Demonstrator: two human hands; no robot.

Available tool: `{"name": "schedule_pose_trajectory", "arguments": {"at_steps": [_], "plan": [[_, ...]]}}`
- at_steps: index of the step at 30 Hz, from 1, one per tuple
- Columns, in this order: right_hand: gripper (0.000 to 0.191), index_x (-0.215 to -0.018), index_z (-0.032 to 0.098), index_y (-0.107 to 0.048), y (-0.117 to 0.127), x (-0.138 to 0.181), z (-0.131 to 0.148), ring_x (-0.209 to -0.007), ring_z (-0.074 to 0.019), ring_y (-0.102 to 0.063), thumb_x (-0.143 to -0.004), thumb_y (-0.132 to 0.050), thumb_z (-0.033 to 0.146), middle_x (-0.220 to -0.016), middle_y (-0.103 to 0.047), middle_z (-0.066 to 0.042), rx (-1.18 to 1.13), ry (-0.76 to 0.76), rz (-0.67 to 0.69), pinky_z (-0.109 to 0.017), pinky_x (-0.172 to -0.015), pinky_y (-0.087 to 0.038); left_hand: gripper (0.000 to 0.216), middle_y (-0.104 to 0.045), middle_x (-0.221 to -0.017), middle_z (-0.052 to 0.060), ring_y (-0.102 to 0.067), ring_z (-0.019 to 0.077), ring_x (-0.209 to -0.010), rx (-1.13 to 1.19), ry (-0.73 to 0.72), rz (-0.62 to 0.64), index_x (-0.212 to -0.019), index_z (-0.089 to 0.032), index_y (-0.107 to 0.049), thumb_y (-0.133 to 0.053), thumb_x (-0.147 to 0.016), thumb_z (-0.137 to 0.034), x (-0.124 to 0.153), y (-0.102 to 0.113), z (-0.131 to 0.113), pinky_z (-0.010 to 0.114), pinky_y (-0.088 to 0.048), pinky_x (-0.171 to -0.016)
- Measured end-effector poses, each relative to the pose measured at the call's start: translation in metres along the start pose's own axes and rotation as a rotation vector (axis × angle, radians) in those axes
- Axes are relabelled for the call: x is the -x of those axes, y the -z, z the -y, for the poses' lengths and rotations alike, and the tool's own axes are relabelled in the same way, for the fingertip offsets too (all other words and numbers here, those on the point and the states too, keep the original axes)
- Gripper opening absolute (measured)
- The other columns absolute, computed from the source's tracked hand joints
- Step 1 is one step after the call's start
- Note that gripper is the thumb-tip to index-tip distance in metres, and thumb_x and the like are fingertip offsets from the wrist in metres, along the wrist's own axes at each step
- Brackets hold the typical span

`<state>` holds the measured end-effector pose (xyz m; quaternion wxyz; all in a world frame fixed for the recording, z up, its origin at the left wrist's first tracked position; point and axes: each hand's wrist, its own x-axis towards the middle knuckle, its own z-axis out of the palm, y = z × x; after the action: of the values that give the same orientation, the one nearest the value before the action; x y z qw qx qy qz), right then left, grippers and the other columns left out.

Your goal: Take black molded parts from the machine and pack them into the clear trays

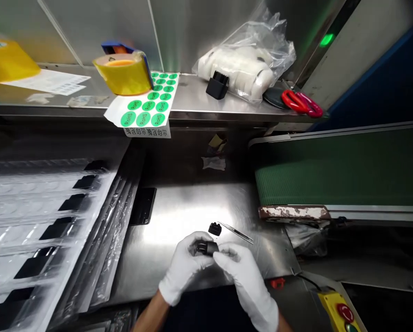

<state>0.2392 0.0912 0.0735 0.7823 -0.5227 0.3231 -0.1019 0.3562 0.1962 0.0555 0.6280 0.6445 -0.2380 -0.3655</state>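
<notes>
Both my hands wear white gloves and meet low over the steel table (178, 216). My left hand (185, 267) and my right hand (244, 276) together pinch a small black plastic part (207, 248) between their fingertips. Just beyond it on the table lie a second small black part (215, 228) and thin metal tweezers (236, 232). Most of the held part is hidden by my fingers.
Clear blister trays (36, 221) holding black parts fill the left. The shelf behind carries yellow tape (125, 74), a green RoHS sticker sheet (147, 103), a black part (217, 85), a plastic bag (248, 64) and red scissors (301, 102). A green conveyor belt (341, 175) runs on the right, above a yellow button box (339, 311).
</notes>
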Motion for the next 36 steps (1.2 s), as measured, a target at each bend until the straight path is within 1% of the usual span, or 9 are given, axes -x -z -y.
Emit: {"name": "schedule_pose_trajectory", "arguments": {"at_steps": [4, 7, 10, 13, 16, 20, 25, 32, 36], "plan": [[0.016, -0.063, 0.016, -0.061, -0.009, 0.023, 0.035, -0.049, -0.0078, -0.031, -0.067, -0.073, 0.027, -0.052, -0.037, 0.005, 0.063, -0.021, 0.015, -0.023, -0.047, -0.026, 0.031, -0.064, -0.092, 0.005, -0.062, 0.0265, -0.09, 0.086, -0.157, -0.104, -0.086, -0.021, -0.065, -0.082, -0.06, -0.016, 0.019, -0.011, -0.027, 0.034, -0.056, -0.079], [0.011, -0.059, 0.017, -0.063, -0.011, 0.025, 0.045, -0.051, -0.0105, -0.04, -0.066, -0.07, 0.022, -0.055, -0.042, 0.003, 0.266, 0.16, 0.007, -0.025, -0.046, -0.031, 0.058, -0.065, -0.094, 0.003, -0.065, 0.0249, -0.086, 0.126, -0.045, -0.081, -0.106, -0.025, -0.06, -0.081, -0.056, -0.004, 0.022, -0.01, -0.047, 0.031, -0.058, -0.076], [0.009, -0.061, 0.019, -0.066, -0.01, 0.021, 0.045, -0.049, -0.0113, -0.043, -0.069, -0.07, 0.022, -0.054, -0.045, 0.002, 0.443, 0.393, 0.011, -0.025, -0.046, -0.034, 0.078, -0.065, -0.107, 0.005, -0.066, 0.0273, -0.096, 0.235, 0.07, 0.057, -0.122, -0.029, -0.05, -0.078, -0.057, 0.003, 0.026, -0.002, -0.066, 0.032, -0.059, -0.081], [0.009, -0.064, 0.02, -0.067, -0.01, 0.017, 0.037, -0.05, -0.0113, -0.046, -0.073, -0.07, 0.022, -0.055, -0.047, 0.002, 0.493, 0.48, 0.06, -0.024, -0.046, -0.037, 0.075, -0.066, -0.106, 0.005, -0.067, 0.0252, -0.092, 0.271, 0.085, 0.149, -0.125, -0.03, -0.047, -0.072, -0.063, 0.002, 0.03, 0.008, -0.08, 0.03, -0.059, -0.075], [0.009, -0.071, 0.021, -0.068, -0.009, 0.016, 0.028, -0.053, -0.0109, -0.047, -0.076, -0.063, 0.015, -0.059, -0.048, 0.003, 0.521, 0.51, 0.099, -0.024, -0.05, -0.039, 0.064, -0.066, -0.102, 0.004, -0.066, 0.0204, -0.086, 0.241, 0.132, 0.114, -0.124, -0.025, -0.048, -0.07, -0.068, -0.001, 0.034, 0.015, -0.09, 0.027, -0.057, -0.073], [0.015, -0.076, 0.021, -0.068, -0.009, 0.019, 0.026, -0.054, -0.0101, -0.047, -0.077, -0.058, 0.011, -0.061, -0.046, 0.003, 0.55, 0.439, 0.123, -0.025, -0.054, -0.039, 0.045, -0.066, -0.091, 0.002, -0.064, 0.0152, -0.079, 0.146, 0.181, 0.104, -0.113, -0.019, -0.053, -0.07, -0.074, -0.006, 0.036, 0.016, -0.096, 0.022, -0.054, -0.068], [0.012, -0.087, 0.019, -0.069, -0.02, 0.028, 0.039, -0.06, -0.0108, -0.044, -0.076, -0.067, 0.022, -0.065, -0.045, 0.003, 0.299, 0.166, 0.122, -0.026, -0.057, -0.037, 0.022, -0.069, -0.095, 0.002, -0.068, 0.0176, -0.086, 0.006, 0.031, 0.061, -0.099, -0.02, -0.064, -0.072, -0.08, -0.015, 0.035, 0.014, -0.091, 0.025, -0.057, -0.077], [0.041, -0.057, 0.017, -0.048, -0.028, 0.024, 0.03, -0.042, -0.0048, -0.027, -0.08, -0.069, 0.043, -0.044, -0.036, 0.007, -0.258, -0.058, 0.083, -0.025, -0.045, -0.02, 0.04, -0.065, -0.111, 0.0, -0.062, 0.0197, -0.107, -0.294, -0.446, 0.044, -0.103, -0.033, -0.069, -0.066, -0.078, -0.001, 0.017, 0.018, -0.059, 0.03, -0.054, -0.09], [0.039, -0.054, 0.017, -0.047, -0.027, 0.025, 0.02, -0.044, -0.0058, -0.031, -0.075, -0.074, 0.035, -0.044, -0.039, 0.007, -0.213, -0.023, -0.034, -0.025, -0.048, -0.023, 0.062, -0.06, -0.121, 0.002, -0.06, 0.0236, -0.11, -0.105, -0.109, 0.143, -0.116, -0.032, -0.058, -0.08, -0.064, -0.007, 0.006, 0.007, -0.042, 0.033, -0.054, -0.091]]}}
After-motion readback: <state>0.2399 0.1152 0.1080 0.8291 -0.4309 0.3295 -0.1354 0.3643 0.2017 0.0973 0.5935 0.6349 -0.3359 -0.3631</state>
